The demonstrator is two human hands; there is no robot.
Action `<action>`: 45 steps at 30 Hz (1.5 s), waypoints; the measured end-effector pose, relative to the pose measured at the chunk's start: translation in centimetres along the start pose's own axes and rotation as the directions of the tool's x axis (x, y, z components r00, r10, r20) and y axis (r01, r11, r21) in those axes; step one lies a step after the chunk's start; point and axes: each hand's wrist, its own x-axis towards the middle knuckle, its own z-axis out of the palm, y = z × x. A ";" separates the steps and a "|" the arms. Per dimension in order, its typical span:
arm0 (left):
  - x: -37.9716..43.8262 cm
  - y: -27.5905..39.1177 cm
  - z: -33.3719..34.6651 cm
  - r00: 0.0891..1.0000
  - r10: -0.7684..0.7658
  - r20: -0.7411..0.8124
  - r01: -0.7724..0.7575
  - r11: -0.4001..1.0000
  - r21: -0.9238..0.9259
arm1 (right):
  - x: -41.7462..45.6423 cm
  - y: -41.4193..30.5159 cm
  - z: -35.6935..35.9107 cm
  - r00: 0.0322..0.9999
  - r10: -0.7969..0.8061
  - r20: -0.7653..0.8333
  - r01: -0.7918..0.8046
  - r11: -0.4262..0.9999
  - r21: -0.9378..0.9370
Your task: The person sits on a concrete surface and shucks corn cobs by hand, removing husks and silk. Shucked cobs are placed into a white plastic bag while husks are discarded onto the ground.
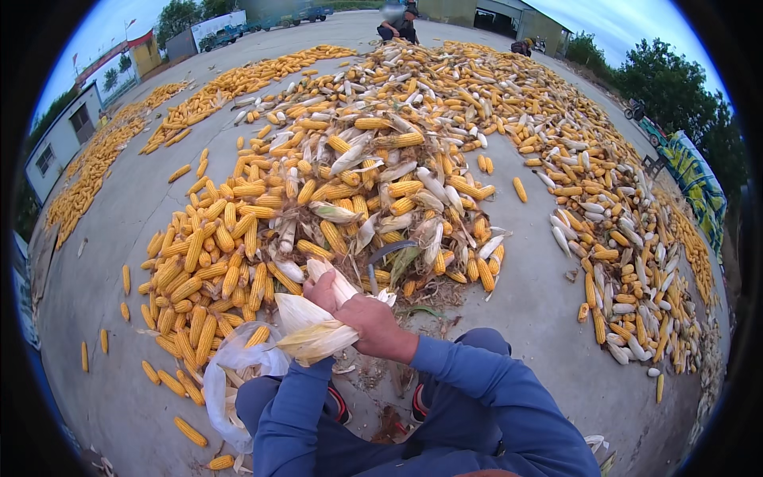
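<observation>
Both hands are together just above my knees, at the near edge of a heap of corn cobs [238, 238]. My left hand [322, 291] grips an ear of corn in pale husk [337, 280], its upper end pointing toward the heap. My right hand [372, 322] is closed on the same ear, lower down, against the peeled-back husk leaves [313, 334]. Whether any kernels show on this ear is hidden by husk and fingers. A sickle [384, 255] with a dark curved blade lies on the heap beyond my hands. A white plastic bag [229, 364] holding husks stands beside my left knee.
Loose yellow cobs [191, 431] lie on the concrete at the left. A larger bank of cobs, some husked and some not, [620, 250] curves along the right. Two people crouch at the far side, one by the pile [399, 27]. Covered sacks [694, 185] stand far right.
</observation>
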 end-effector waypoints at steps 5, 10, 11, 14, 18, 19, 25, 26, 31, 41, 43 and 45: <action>0.8 -1.3 -0.5 0.988 0.029 0.152 -0.014 0.995 -0.100 | 0.3 0.5 -0.2 0.999 0.024 -0.048 -0.021 0.998 0.062; 1.9 -3.7 -0.3 0.997 -0.041 0.065 0.057 0.965 -0.255 | 0.7 0.0 -0.7 0.999 -0.026 -0.043 0.030 0.996 0.086; 2.7 -4.3 -0.5 0.995 -0.080 0.052 0.092 0.944 -0.316 | 1.0 -0.3 -0.7 0.998 -0.050 -0.040 0.053 0.994 0.096; 3.0 -4.5 -0.4 0.981 -0.167 0.093 0.190 0.910 -0.368 | 1.1 -0.7 -0.9 0.996 -0.078 -0.035 0.084 0.980 0.182; 0.9 -3.5 0.4 0.946 -0.161 0.281 0.266 0.882 -0.388 | 0.2 0.3 -0.8 0.997 -0.066 -0.046 0.075 0.974 0.214; 1.3 -3.8 -0.2 0.956 -0.141 0.258 0.233 0.898 -0.373 | 0.4 0.0 -0.7 0.996 -0.074 -0.041 0.081 0.970 0.229; -0.2 -3.2 -0.1 0.957 -0.054 0.284 0.148 0.934 -0.324 | 0.6 -0.3 -1.1 0.998 -0.062 -0.014 0.063 0.970 0.233; -0.8 -2.2 0.4 0.949 -0.128 0.288 0.225 0.916 -0.334 | 0.6 -0.3 -1.2 0.998 -0.059 -0.011 0.060 0.972 0.227; -2.6 -0.2 1.1 0.896 -0.304 0.325 0.410 0.848 -0.336 | 0.6 0.0 -0.8 0.998 -0.068 -0.004 0.067 0.977 0.202; -6.4 0.6 0.9 0.822 0.378 0.425 -0.455 0.886 0.092 | 0.7 0.1 -1.7 0.996 0.090 0.015 -0.090 0.936 0.341; -6.3 0.6 0.3 0.536 0.667 0.518 -0.841 0.477 0.255 | 0.7 0.4 -1.4 0.986 0.162 0.037 -0.159 0.860 0.486; -3.1 -2.8 -1.9 0.578 0.607 0.546 -0.813 0.483 0.324 | 1.0 0.1 -1.3 0.970 0.223 0.100 -0.239 0.779 0.579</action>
